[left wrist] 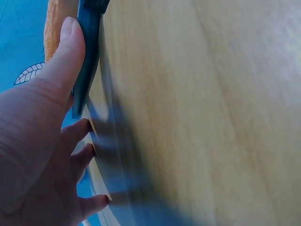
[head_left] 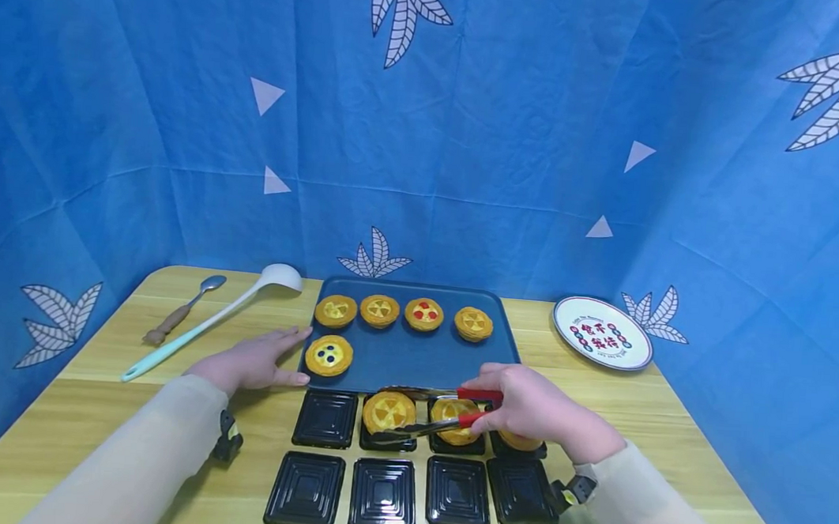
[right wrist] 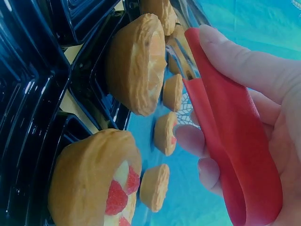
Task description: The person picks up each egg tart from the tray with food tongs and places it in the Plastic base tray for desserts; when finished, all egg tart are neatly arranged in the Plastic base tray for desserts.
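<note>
Two pale sleeves (head_left: 147, 438) lie nearest in the head view, flanking a front row of four black containers (head_left: 383, 493); in the back row (head_left: 324, 418) three containers hold tarts; the right hand (head_left: 536, 407) grips red-handled tongs (head_left: 428, 427), whose spread arms straddle the second tart from the left (head_left: 389, 412), contact unclear; they also cross over its right-hand neighbour (head_left: 450, 412), while the hand covers part of the rightmost tart (head_left: 520, 441); the left hand (head_left: 257, 363), fingers extended and relaxed, touches the left edge of a blue tray (head_left: 428, 365) bearing five tarts; a ladle (head_left: 195, 332) and a spoon (head_left: 180, 313) lie left on the tabletop (head_left: 666, 441), a plate (head_left: 566, 317) stands well apart at right, a blue curtain (head_left: 469, 138) behind.

In the left wrist view, the thumb (left wrist: 66, 52) lies against the tray's rim; the other fingers are spread.

In the right wrist view, thumb and fingers clasp the red handles; beyond, the rightmost tart shows red fruit pieces.
</note>
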Action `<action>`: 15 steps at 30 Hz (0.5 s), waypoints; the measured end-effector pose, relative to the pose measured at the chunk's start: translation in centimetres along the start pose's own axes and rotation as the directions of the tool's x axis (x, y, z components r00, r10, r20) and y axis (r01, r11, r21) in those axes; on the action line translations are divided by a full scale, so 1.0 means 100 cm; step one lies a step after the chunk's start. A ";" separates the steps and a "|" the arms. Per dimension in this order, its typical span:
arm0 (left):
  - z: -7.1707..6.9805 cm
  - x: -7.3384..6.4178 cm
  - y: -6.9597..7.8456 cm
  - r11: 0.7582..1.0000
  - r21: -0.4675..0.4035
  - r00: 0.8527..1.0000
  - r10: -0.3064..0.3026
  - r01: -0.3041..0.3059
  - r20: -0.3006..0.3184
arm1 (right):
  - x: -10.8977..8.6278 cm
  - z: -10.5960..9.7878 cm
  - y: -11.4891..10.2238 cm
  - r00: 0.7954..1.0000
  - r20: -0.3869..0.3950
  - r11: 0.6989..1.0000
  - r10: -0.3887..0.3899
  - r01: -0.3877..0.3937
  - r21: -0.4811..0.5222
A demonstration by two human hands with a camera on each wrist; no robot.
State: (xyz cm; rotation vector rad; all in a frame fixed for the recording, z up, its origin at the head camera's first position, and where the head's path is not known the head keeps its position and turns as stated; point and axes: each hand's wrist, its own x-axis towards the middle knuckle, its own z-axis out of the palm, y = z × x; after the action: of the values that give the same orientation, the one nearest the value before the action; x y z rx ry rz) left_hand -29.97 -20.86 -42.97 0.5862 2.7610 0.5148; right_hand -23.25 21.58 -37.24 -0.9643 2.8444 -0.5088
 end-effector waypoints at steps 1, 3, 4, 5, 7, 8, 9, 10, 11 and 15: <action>0.000 0.000 0.001 1.000 -0.003 1.000 -0.001 0.001 0.000 | 0.000 0.000 0.000 1.000 0.002 1.000 -0.001 0.001 0.004; 0.000 0.000 0.001 1.000 -0.006 1.000 0.003 -0.003 -0.001 | 0.000 -0.002 0.000 1.000 0.010 1.000 0.013 -0.014 0.025; 0.000 0.000 0.001 1.000 -0.006 1.000 0.006 -0.006 -0.002 | 0.000 -0.004 0.000 1.000 0.011 0.999 0.022 -0.022 0.032; 0.000 0.000 0.001 1.000 -0.006 1.000 0.005 -0.005 -0.001 | 0.001 -0.006 -0.001 1.000 0.010 0.999 0.029 -0.029 0.046; -0.001 0.000 0.001 1.000 -0.006 1.000 0.004 -0.004 0.000 | 0.003 -0.013 -0.002 0.999 0.000 0.996 0.044 -0.044 0.077; -0.001 0.000 0.001 1.000 -0.006 1.000 0.007 -0.007 -0.001 | 0.005 -0.016 -0.004 0.999 -0.015 0.996 0.049 -0.048 0.081; -0.001 -0.001 0.001 1.000 -0.005 1.000 0.008 -0.008 -0.002 | 0.007 -0.020 -0.005 0.998 -0.035 0.995 0.047 -0.044 0.087; -0.001 -0.001 0.001 1.000 -0.006 1.000 0.008 -0.008 -0.002 | 0.011 -0.023 -0.006 0.997 -0.057 0.995 0.043 -0.038 0.087; -0.002 -0.001 0.001 1.000 -0.009 1.000 0.009 -0.009 -0.003 | 0.014 -0.026 -0.008 0.996 -0.076 0.995 0.044 -0.037 0.091; -0.001 -0.001 0.000 1.000 -0.008 1.000 0.010 -0.010 -0.002 | 0.032 -0.031 -0.015 0.990 -0.122 0.995 0.077 -0.067 0.079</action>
State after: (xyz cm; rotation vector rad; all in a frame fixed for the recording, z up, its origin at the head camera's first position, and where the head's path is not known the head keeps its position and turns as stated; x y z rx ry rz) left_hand -29.92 -20.90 -42.90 0.5980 2.7583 0.5283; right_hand -25.52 19.34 -33.75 -0.8424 2.9334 -0.6856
